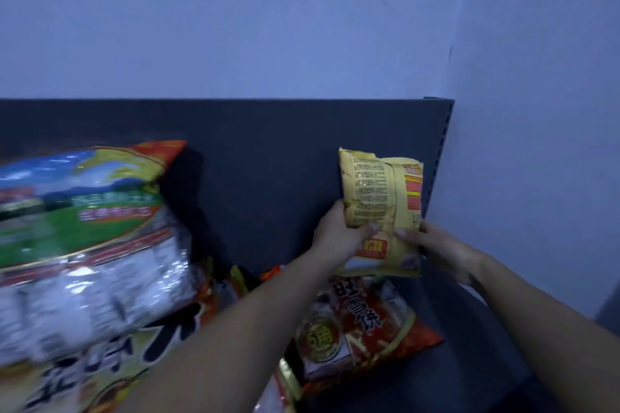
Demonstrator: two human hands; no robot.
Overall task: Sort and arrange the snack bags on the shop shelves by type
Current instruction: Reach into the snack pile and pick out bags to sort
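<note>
Clasping yellow snack bag (382,198), seemingly upright, left hand (339,235), right hand (432,245) at lower sides

A plain, pale bluish wall (268,10) fills the upper half of the view, with faint marks and scuffs on it. It meets a second wall (543,111) of the same colour in a corner on the right. Against them stands a dark grey metal shelf unit (469,362). Its flat back panel (268,151) rises upright and ends at a slotted upright post (442,144) close to the corner. The light is dim, cool and even.
</note>
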